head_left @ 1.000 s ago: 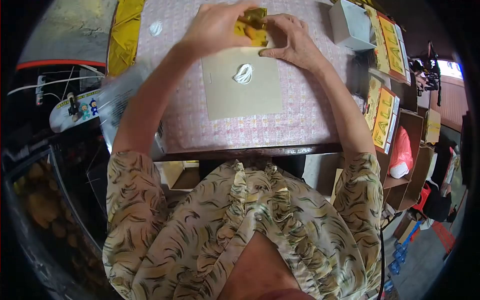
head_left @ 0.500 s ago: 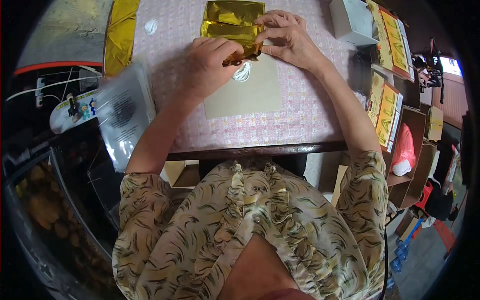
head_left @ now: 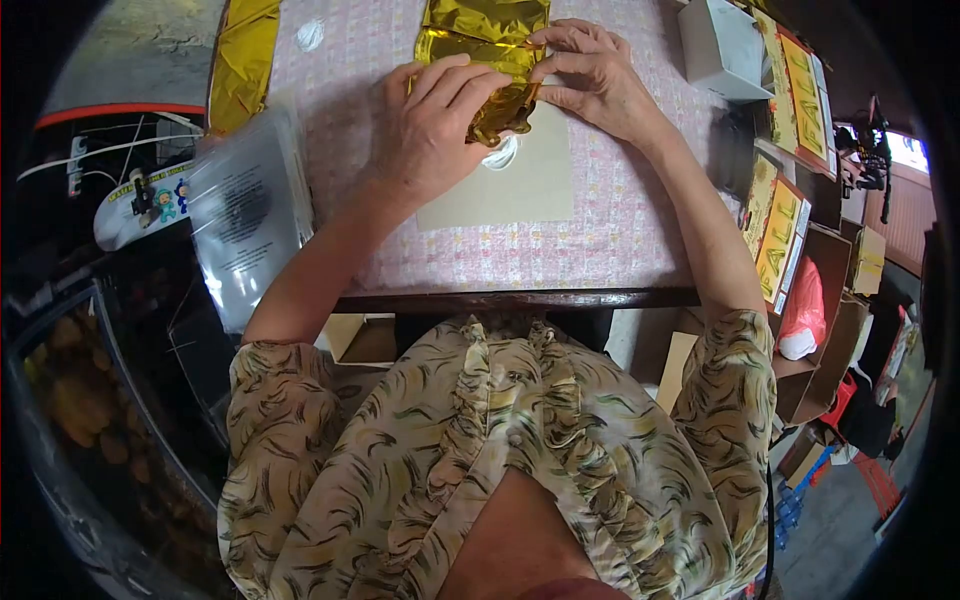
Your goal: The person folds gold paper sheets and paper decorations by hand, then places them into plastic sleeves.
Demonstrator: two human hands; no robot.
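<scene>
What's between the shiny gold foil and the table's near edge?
In the head view, below the gold foil come a partly hidden white cord coil, the beige sheet under it, then patterned tablecloth.

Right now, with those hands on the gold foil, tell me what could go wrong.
The gold foil might crease further or tear: its near end is already crumpled by the left hand, while the right hand is at its right edge.

The white cord, loose on the beige card just below that end, could snag.

The clear plastic packet, close beside the left forearm, could get knocked.
</scene>
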